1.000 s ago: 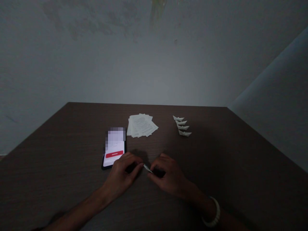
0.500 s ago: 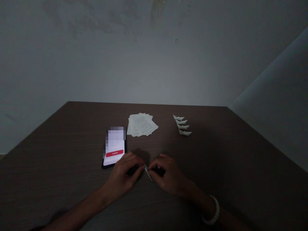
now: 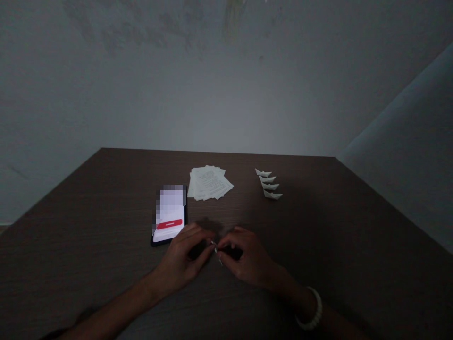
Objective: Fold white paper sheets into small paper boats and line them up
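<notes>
Over a table (image 3: 339,222), left hand (image 3: 183,256) and right hand (image 3: 252,259) angled inward, both pinching white paper (image 3: 215,249)

A plain, dim indoor room, perhaps in a home, though the exact kind cannot be told: a brown wood-grain table (image 3: 106,203) faces a pale, stained wall (image 3: 226,104) on the far side, with a lit phone (image 3: 171,208) left of centre.
</notes>
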A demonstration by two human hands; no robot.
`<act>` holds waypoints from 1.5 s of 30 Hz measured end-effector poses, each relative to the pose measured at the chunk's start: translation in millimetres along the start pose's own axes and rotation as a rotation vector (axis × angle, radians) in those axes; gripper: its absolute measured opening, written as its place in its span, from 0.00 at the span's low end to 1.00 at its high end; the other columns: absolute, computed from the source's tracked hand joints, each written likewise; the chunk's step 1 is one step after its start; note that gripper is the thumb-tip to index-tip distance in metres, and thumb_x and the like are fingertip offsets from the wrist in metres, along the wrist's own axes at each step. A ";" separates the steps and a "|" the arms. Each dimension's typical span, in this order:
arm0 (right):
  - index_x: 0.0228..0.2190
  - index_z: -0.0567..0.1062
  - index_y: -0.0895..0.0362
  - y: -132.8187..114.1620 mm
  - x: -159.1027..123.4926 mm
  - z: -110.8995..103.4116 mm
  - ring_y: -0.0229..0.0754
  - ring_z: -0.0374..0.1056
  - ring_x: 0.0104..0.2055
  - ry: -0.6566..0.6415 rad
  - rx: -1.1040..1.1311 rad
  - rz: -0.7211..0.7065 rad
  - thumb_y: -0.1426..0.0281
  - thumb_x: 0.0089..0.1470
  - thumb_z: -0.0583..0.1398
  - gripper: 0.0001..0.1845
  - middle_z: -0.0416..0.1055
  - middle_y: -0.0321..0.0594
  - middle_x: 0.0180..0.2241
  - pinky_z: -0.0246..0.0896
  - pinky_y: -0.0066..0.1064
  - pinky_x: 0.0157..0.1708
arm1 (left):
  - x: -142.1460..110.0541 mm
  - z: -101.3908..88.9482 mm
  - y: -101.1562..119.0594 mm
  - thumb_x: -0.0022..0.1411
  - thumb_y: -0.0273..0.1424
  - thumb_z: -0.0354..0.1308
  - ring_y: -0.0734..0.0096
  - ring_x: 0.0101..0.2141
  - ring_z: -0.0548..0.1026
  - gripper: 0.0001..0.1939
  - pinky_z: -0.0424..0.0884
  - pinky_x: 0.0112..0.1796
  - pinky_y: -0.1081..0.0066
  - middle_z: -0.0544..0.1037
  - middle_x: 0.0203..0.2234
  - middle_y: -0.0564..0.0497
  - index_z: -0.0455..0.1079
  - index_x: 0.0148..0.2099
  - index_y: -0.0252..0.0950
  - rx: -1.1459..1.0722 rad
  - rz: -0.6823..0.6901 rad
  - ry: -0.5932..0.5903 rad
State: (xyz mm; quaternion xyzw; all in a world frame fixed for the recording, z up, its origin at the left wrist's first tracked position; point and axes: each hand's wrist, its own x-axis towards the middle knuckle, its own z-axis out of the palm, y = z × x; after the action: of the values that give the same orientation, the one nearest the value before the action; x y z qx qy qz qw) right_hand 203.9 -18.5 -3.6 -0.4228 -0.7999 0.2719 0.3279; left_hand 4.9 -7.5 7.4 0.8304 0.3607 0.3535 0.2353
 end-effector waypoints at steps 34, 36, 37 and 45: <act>0.34 0.76 0.55 11.6 0.8 9.3 0.38 0.66 0.30 0.112 -0.036 -0.069 0.77 0.49 0.60 0.10 0.77 0.35 0.31 0.59 0.30 0.35 | -4.0 3.1 -3.9 0.59 0.22 0.53 0.65 0.37 0.70 0.11 0.68 0.38 0.64 0.75 0.34 0.49 0.71 0.43 0.36 0.080 0.051 -0.055; 0.35 0.76 0.55 12.8 0.9 7.3 0.38 0.66 0.31 0.101 -0.060 -0.106 0.78 0.50 0.60 0.10 0.76 0.36 0.31 0.59 0.31 0.36 | -5.7 4.4 -6.2 0.60 0.22 0.53 0.65 0.37 0.70 0.11 0.68 0.38 0.64 0.75 0.34 0.49 0.71 0.44 0.36 0.101 0.085 -0.053; 0.35 0.76 0.55 13.2 0.9 6.1 0.38 0.66 0.31 0.093 -0.074 -0.120 0.78 0.50 0.60 0.10 0.76 0.36 0.30 0.59 0.31 0.37 | -6.5 5.2 -7.3 0.60 0.22 0.53 0.65 0.37 0.70 0.12 0.68 0.37 0.64 0.76 0.35 0.49 0.71 0.45 0.36 0.113 0.106 -0.048; 0.37 0.77 0.55 16.6 -1.4 -1.4 0.41 0.63 0.38 -0.021 -0.177 -0.124 0.77 0.53 0.59 0.10 0.72 0.39 0.34 0.59 0.32 0.39 | -11.2 8.4 -8.7 0.62 0.21 0.52 0.64 0.36 0.69 0.12 0.67 0.35 0.63 0.77 0.36 0.48 0.72 0.45 0.35 0.241 0.214 -0.077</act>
State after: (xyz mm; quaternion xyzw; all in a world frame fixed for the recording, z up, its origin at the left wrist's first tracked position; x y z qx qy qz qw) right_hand 213.8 -11.2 -14.9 -0.3970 -0.8488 0.1836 0.2970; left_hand 2.0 -11.8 -8.3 0.8991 0.3009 0.2987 0.1087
